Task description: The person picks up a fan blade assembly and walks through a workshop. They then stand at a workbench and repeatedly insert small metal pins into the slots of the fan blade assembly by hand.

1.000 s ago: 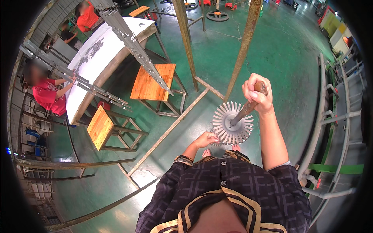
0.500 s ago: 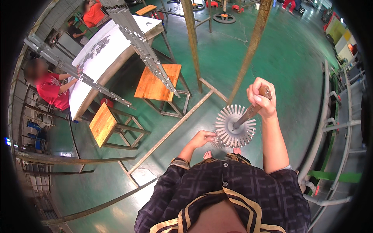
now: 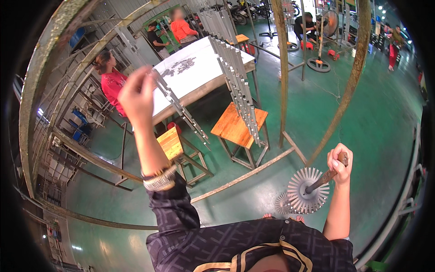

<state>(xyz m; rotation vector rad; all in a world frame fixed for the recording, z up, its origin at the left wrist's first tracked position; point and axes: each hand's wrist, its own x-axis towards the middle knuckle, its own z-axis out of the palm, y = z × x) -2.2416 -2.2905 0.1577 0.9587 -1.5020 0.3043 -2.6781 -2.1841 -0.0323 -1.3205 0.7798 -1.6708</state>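
My right hand is wrapped round the brown, worn upper end of a rod. The rod runs down into a tilted round rack of pale radiating prongs, with a smaller-looking pronged tier below it. My left hand is raised at the left, slightly blurred, with its fingers curled together. Anything between those fingers is too small or hidden to make out. Beside it hangs a slanting row of small grey metal pieces. A fuller hanging row of similar pieces is farther right.
Rusty frame bars stand around me, with a low bar in front. Two wooden-topped stools stand under the hanging rows. Behind is a white table with dark small parts; a person in red is beside it.
My left hand has left the pronged rack and risen to the hanging row at the left. My right hand keeps hold of the rod. The whole view has swung left and upward.
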